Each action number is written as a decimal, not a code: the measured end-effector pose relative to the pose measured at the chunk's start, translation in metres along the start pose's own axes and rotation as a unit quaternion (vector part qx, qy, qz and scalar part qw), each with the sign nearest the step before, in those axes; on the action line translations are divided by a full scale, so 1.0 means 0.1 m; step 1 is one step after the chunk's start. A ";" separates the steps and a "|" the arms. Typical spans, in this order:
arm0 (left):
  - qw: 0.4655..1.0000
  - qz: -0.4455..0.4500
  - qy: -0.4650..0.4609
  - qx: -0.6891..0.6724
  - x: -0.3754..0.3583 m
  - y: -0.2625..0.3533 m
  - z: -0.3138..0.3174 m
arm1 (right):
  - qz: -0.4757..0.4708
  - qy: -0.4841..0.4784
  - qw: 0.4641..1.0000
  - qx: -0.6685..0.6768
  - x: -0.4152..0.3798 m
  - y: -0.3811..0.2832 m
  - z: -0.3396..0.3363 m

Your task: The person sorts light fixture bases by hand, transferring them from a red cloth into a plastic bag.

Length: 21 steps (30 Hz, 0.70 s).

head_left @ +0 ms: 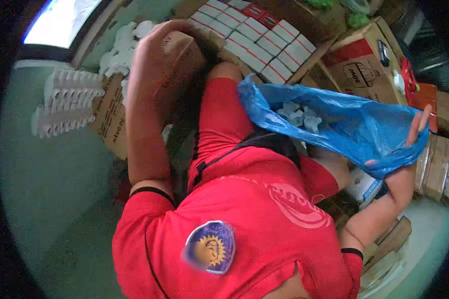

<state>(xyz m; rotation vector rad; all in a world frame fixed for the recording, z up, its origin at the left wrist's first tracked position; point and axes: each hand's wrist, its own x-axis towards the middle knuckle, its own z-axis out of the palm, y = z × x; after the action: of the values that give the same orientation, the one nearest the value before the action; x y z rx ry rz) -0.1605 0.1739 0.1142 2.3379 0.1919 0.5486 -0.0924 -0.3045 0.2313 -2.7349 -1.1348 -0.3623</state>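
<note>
My right hand (pixel 417 128) holds the rim of a blue plastic bag (pixel 334 99), its fingers showing above the film. The bag's mouth is spread wide over my lap. Several small white plastic parts (pixel 299 118) lie inside it. My left hand (pixel 157 42) is raised at the upper left, blurred by motion, at the edge of a brown cardboard box (pixel 182 67). Its fingers bend over toward the box, and whether anything is in them cannot be made out. Beside it lies a heap of similar white parts (pixel 118 52).
Rows of white boxes with red edges (pixel 257 37) stand in a carton ahead. A printed cardboard carton (pixel 359 70) with a dark object (pixel 383 53) on it is at upper right. Stacked white parts (pixel 70 97) lie left. A bright screen (pixel 60 22) is at upper left.
</note>
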 end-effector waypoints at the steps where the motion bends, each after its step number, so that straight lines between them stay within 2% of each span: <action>1: 0.997 -0.060 -0.002 0.048 -0.09 -0.25 -0.17 | 0.006 -0.004 1.000 -0.010 -0.01 0.02 0.01; 2: 0.989 -0.118 -0.002 0.093 -0.20 -0.52 -0.31 | 0.012 -0.008 1.000 -0.021 -0.02 0.04 0.01; 4: 0.971 -0.092 -0.027 0.219 -0.42 -0.99 -0.51 | 0.010 -0.018 1.000 -0.013 -0.02 0.04 0.01; 6: 0.962 -0.074 -0.043 0.261 -0.53 -1.32 -0.50 | 0.004 -0.026 1.000 -0.010 0.00 0.01 -0.01; 10: 0.924 -0.097 -0.082 0.361 -0.51 -1.37 -0.33 | 0.016 -0.035 0.999 0.021 0.03 0.05 0.00; 11: 0.913 -0.136 -0.091 0.374 -0.48 -1.33 -0.26 | 0.020 -0.035 0.999 0.028 0.03 0.06 0.01; 16: 0.914 -0.090 -0.023 0.395 -0.51 -1.34 0.01 | 0.033 -0.009 0.999 -0.003 0.00 0.01 0.08; 17: 0.915 -0.086 -0.004 0.394 -0.50 -1.33 0.08 | 0.042 -0.009 0.999 0.031 -0.01 0.00 0.07; 20: 0.962 -0.042 0.044 0.266 -0.36 -1.26 0.18 | 0.030 0.002 1.000 0.008 -0.05 0.01 0.07; 21: 0.977 -0.002 0.033 0.210 -0.28 -1.06 0.25 | 0.037 0.007 0.999 0.002 -0.08 -0.02 0.04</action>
<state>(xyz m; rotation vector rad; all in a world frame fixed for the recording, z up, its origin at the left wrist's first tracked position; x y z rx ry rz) -0.1732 0.2284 0.0164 2.7269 0.3735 0.6321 -0.0986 -0.3070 0.2249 -2.7581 -1.0266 -0.3677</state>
